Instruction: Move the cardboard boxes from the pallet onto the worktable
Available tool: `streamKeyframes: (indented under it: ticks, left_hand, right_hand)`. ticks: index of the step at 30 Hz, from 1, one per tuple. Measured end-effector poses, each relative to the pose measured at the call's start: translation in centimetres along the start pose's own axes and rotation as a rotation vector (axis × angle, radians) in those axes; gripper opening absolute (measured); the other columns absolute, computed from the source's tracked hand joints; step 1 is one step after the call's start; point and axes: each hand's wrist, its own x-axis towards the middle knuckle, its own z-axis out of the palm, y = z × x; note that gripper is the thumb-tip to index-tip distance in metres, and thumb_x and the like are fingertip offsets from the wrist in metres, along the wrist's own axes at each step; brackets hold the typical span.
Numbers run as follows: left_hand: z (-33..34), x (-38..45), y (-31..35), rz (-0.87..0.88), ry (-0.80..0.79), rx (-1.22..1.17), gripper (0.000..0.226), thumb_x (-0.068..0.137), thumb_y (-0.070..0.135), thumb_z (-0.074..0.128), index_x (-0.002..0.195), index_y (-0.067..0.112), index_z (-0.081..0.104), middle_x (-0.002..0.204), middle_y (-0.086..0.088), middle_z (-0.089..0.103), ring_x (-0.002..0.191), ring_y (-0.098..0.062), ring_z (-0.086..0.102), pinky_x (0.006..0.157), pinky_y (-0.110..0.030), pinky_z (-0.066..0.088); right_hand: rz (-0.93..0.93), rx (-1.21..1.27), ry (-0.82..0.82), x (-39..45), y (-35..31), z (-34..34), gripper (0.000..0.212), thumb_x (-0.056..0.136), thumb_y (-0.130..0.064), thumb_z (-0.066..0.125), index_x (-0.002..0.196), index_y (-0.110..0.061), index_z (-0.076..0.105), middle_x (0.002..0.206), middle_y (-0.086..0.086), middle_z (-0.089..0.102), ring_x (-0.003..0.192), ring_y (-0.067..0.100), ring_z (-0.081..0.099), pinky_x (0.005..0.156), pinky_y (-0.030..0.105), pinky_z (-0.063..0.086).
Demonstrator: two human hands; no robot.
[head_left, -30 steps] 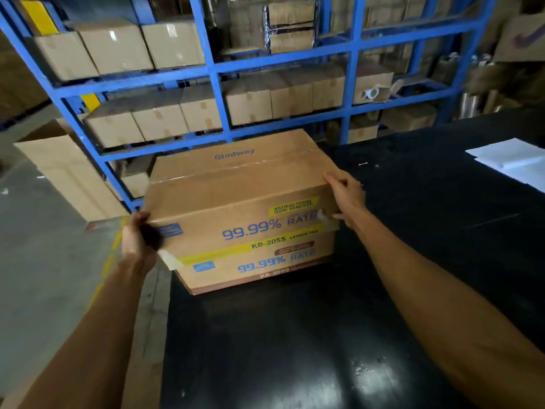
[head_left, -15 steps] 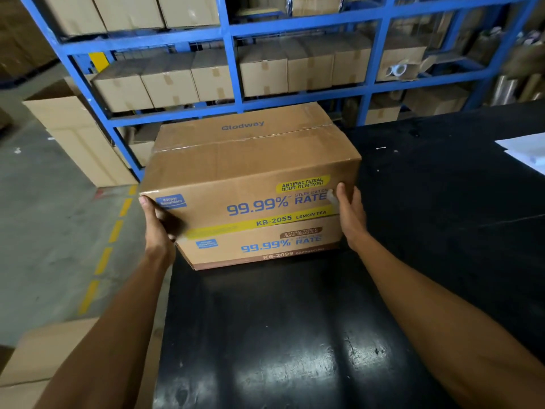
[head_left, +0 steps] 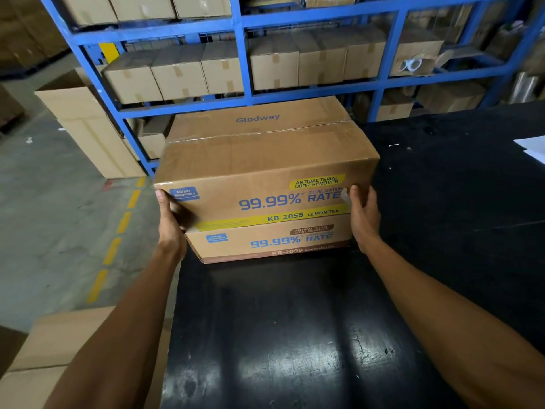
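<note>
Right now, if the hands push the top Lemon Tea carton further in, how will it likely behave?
The Lemon Tea carton looks stiff, with square edges. It would probably slide over the Cappuccino carton beneath, cardboard on cardboard. It overhangs at the left hand, so it might tip there.

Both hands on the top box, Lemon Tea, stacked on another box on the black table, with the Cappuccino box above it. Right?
Not quite. Head view: the Cappuccino box is below the Lemon Tea box, not above. The rest holds: left hand and right hand on the top box, stack on the black table.
</note>
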Motion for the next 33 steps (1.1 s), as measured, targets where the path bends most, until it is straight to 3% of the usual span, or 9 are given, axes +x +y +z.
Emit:
streamKeyframes:
  ticks: [6, 9, 13, 14, 15, 16, 19, 26, 33]
  left_hand:
    - [0.0, -0.3, -0.1, -0.01, 0.033, 0.018, 0.074, 0.095, 0.07, 0.038, 0.14, 0.013, 0.054, 0.131, -0.003, 0.059, 0.119, -0.018, 0.057, 0.105, -0.036, 0.046]
    - [-0.8, -1.5, -0.5, 0.004, 0.003, 0.128, 0.05, 0.098, 0.06, 0.047, 0.116, 0.017, 0.063, 0.114, -0.003, 0.066, 0.102, -0.016, 0.064, 0.099, -0.033, 0.052]
    - [-2.4, -4.7, -2.6, -0.055, -0.052, 0.222, 0.029, 0.1, 0.027, 0.059, 0.123, 0.009, 0.059, 0.112, -0.02, 0.072, 0.092, -0.021, 0.067, 0.068, -0.023, 0.058]
    - [-2.9, -6.1, -3.0, -0.078, -0.07, 0.254, 0.031, 0.101, 0.024, 0.057, 0.127, 0.006, 0.058, 0.117, -0.029, 0.067, 0.097, -0.027, 0.064, 0.069, -0.026, 0.058]
    - [-3.1, -6.9, -3.6, -0.087, -0.08, 0.292, 0.037, 0.102, 0.021, 0.056, 0.133, 0.003, 0.056, 0.123, -0.034, 0.061, 0.111, -0.014, 0.03, 0.077, -0.03, 0.058]
    - [-3.8, -7.9, -4.1, -0.089, -0.078, 0.33, 0.041, 0.102, 0.021, 0.056, 0.138, 0.003, 0.053, 0.129, -0.034, 0.058, 0.13, -0.049, 0.046, 0.09, -0.037, 0.055]
    - [-6.3, -10.8, -5.1, -0.052, -0.098, 0.372, 0.042, 0.1, 0.021, 0.06, 0.138, 0.005, 0.055, 0.128, -0.021, 0.063, 0.105, -0.019, 0.058, 0.094, -0.037, 0.047]
    - [-16.2, -18.1, -6.3, 0.031, 0.008, 0.458, 0.008, 0.097, 0.023, 0.064, 0.1, 0.027, 0.07, 0.095, -0.006, 0.071, 0.09, -0.028, 0.067, 0.078, -0.032, 0.051]
    - [-24.9, -30.9, -9.1, -0.054, 0.315, 0.371, 0.019, 0.1, 0.026, 0.059, 0.114, 0.02, 0.07, 0.106, -0.001, 0.072, 0.088, -0.018, 0.068, 0.082, -0.032, 0.053]
  right_hand:
    - [0.059, -0.082, -0.013, -0.1, 0.1, 0.4, 0.068, 0.1, -0.055, 0.043, 0.157, -0.027, 0.017, 0.158, 0.003, 0.036, 0.144, 0.03, 0.036, 0.114, 0.053, 0.032]
    - [0.114, -0.165, -0.03, -1.5, 0.6, 0.7, 0.074, 0.099, -0.045, 0.053, 0.159, -0.024, 0.015, 0.159, 0.007, 0.035, 0.141, 0.033, 0.04, 0.11, 0.051, 0.038]
    - [0.05, -0.264, -0.179, -5.3, 1.8, 2.4, 0.057, 0.096, -0.027, 0.061, 0.148, -0.022, 0.038, 0.146, 0.007, 0.05, 0.131, 0.03, 0.052, 0.106, 0.049, 0.046]
    - [0.009, -0.282, -0.233, -6.8, 2.0, 3.0, 0.05, 0.096, -0.023, 0.062, 0.142, -0.019, 0.044, 0.141, 0.008, 0.054, 0.128, 0.03, 0.054, 0.105, 0.048, 0.047]
    - [-0.022, -0.307, -0.275, -7.8, 2.3, 3.7, 0.046, 0.095, -0.021, 0.062, 0.138, -0.015, 0.047, 0.139, 0.01, 0.056, 0.127, 0.03, 0.055, 0.105, 0.047, 0.046]
    - [-0.044, -0.344, -0.308, -9.0, 2.5, 4.4, 0.046, 0.096, -0.021, 0.062, 0.138, -0.013, 0.048, 0.138, 0.011, 0.057, 0.128, 0.03, 0.054, 0.106, 0.045, 0.044]
    - [-0.097, -0.429, -0.404, -13.1, 2.1, 6.4, 0.052, 0.096, -0.027, 0.061, 0.144, -0.013, 0.046, 0.138, 0.011, 0.058, 0.126, 0.029, 0.055, 0.105, 0.038, 0.043]
    - [-0.27, -0.536, -0.697, -22.9, 1.6, 11.2, 0.045, 0.096, -0.037, 0.057, 0.138, -0.022, 0.051, 0.127, -0.002, 0.068, 0.115, 0.023, 0.064, 0.099, 0.042, 0.051]
    - [-0.42, -0.539, -1.074, -34.2, 2.3, 13.9, 0.041, 0.099, -0.034, 0.056, 0.138, -0.023, 0.054, 0.12, -0.007, 0.07, 0.108, 0.015, 0.067, 0.094, 0.035, 0.052]
